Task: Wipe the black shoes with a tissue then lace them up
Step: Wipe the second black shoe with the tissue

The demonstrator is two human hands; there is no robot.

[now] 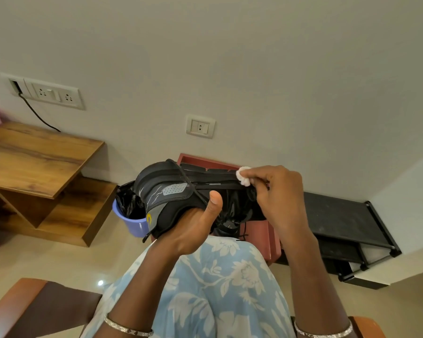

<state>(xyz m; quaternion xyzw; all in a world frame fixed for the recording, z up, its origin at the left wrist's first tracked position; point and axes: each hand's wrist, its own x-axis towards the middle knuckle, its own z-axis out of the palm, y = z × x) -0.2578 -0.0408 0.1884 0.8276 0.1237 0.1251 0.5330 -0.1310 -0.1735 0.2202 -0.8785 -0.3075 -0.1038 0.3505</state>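
The left grip (195, 225) is holding the black shoe (171, 189) from beneath at the centre of the view, above the lap, with the thumb lying up its side and the fingers hidden underneath. The right grip (274, 191), at the shoe's 3 o'clock end, is pinching a crumpled white tissue (243, 175) against the shoe's top edge. A purple bin (132, 223) is standing at the shoe's 8 o'clock.

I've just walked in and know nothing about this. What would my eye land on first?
In the middle, the left hand holds up a black sports shoe with grey panels, while the right hand pinches a crumpled white tissue at its top edge. Behind the shoe, to the left, stands a purple plastic bin lined with a black bag, and a low black shoe rack sits by the wall on the right.
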